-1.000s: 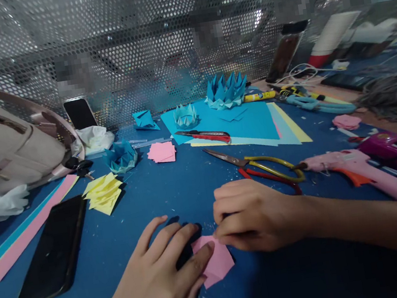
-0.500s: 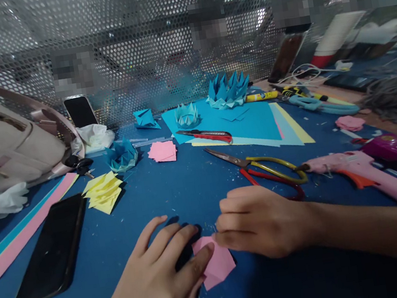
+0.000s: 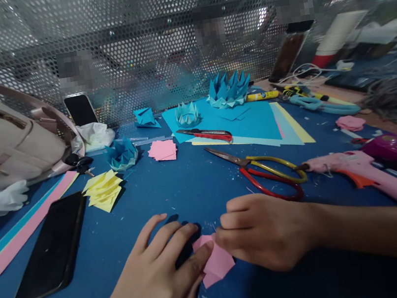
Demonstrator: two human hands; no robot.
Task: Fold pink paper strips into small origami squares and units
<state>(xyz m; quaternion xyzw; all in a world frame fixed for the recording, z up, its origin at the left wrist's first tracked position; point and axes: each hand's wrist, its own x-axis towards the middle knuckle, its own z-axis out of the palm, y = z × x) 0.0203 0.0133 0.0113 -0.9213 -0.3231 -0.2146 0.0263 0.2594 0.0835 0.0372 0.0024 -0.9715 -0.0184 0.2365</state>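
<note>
A small square of pink paper [image 3: 218, 261] with fold creases lies on the blue table in front of me. My left hand [image 3: 164, 268] rests palm down with its fingers apart, and its thumb presses on the paper. At the paper's upper right edge, my right hand [image 3: 261, 231] is closed, its fingers curled and the tips at the paper. Just beyond that hand lie scissors [image 3: 241, 161] with one yellow and one red handle. Farther off are a stack of pink paper squares [image 3: 162, 151] and a pile of yellow paper pieces [image 3: 103, 190].
On the left lie a black phone [image 3: 49, 251], paper strips [image 3: 30, 221] and a bag [image 3: 6, 138]. Folded blue paper pieces [image 3: 229, 89] and a red cutter knife [image 3: 206, 135] sit on coloured sheets [image 3: 254, 123]. A pink glue gun [image 3: 370, 175] lies right. Perforated metal [image 3: 147, 57] stands behind.
My right hand has shifted slightly down, toward me, uncovering more of the scissors' red handle. The left hand and the pink paper stay almost where they were.
</note>
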